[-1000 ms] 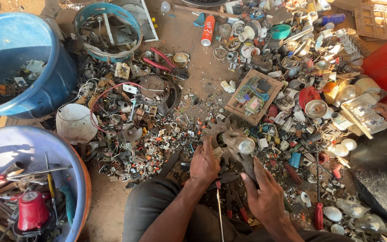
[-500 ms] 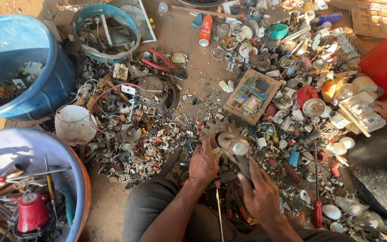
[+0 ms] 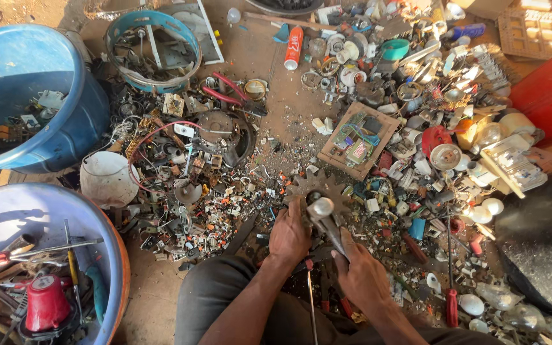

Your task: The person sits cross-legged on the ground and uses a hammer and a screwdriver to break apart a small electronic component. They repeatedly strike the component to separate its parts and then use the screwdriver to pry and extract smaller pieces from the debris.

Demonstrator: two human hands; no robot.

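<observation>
Two hands on one part here: the left hand [image 3: 289, 233] is wrapped around a rusty toothed gear [image 3: 317, 188] at the near edge of the scrap pile on the dirt floor [image 3: 269, 70], and the right hand [image 3: 362, 278] is closed on a dark bar-like tool [image 3: 333, 233] that runs up to the gear's shiny round hub [image 3: 321, 207]. Compared with a second ago, both hands have shifted a bit up and away from the body, and the gear sits higher, so the hub shows more clearly now. Looks to me like the grip got reset for prying at that hub. Everything else hasn't budged: the circuit board in its wooden tray [image 3: 357, 139] just beyond, the blue tub [image 3: 71, 137] at the far left, the red-handled screwdriver [image 3: 451, 306] off right.
</observation>
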